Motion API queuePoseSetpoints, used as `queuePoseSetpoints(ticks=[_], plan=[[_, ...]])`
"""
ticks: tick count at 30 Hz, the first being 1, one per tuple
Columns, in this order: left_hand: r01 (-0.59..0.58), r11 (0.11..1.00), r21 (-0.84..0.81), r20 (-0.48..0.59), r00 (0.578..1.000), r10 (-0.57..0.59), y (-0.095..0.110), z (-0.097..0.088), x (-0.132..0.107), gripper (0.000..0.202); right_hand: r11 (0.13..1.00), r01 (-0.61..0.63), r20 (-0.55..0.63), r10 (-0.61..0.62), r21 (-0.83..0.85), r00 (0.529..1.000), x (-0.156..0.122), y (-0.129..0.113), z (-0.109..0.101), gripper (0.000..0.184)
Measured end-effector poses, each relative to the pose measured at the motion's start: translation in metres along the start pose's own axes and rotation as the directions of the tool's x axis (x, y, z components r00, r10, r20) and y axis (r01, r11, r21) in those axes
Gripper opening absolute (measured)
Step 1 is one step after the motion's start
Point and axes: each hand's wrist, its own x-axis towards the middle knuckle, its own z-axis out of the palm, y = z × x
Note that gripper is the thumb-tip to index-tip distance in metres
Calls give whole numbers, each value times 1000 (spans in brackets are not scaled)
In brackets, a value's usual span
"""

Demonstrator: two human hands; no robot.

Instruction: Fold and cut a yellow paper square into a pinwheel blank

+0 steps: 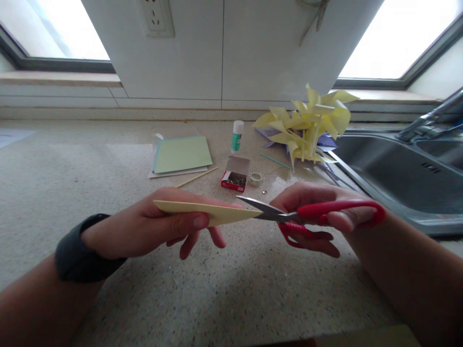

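Observation:
My left hand (152, 229) pinches a folded piece of pale yellow paper (202, 212), holding it flat above the counter with its point to the right. My right hand (318, 217) grips red-handled scissors (307, 217), fingers through the loops. The steel blades (258, 208) are slightly apart and meet the pointed tip of the paper. A dark band sits on my left wrist (81, 250).
On the speckled counter (231, 289) lie a stack of green and white paper (181, 155), a glue stick (237, 136), a small red box of pins (236, 174), a tape roll (256, 178), a thin stick (197, 177) and yellow paper pinwheels (309, 126). A steel sink (405, 178) is at the right.

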Motion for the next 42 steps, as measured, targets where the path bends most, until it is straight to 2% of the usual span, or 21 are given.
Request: queuePoseSetpoints(ticks=[8,13,17,29,34,42], plan=[[0,1000,3,-1,1000,0,1,0,0,33,995,-91,-36,93,48,995,1,-4,1,48],[-1,1000,-1,-4,1000,1,1,0,0,32,999,-26,20,25,46,999,1,-5,1,45],[19,999,-44,-12,1000,-19,0,1,1,31,992,-114,-34,116,48,993,-1,-7,1,42],[12,1000,-24,-13,1000,-12,4,2,3,29,987,-107,-90,119,123,989,-8,-5,2,35],[0,1000,-12,-8,1000,0,2,2,2,28,983,-135,-167,154,122,974,-11,-6,4,39],[20,1000,18,-31,999,-20,2,2,2,28,980,-164,-172,181,108,968,-12,-9,4,35]])
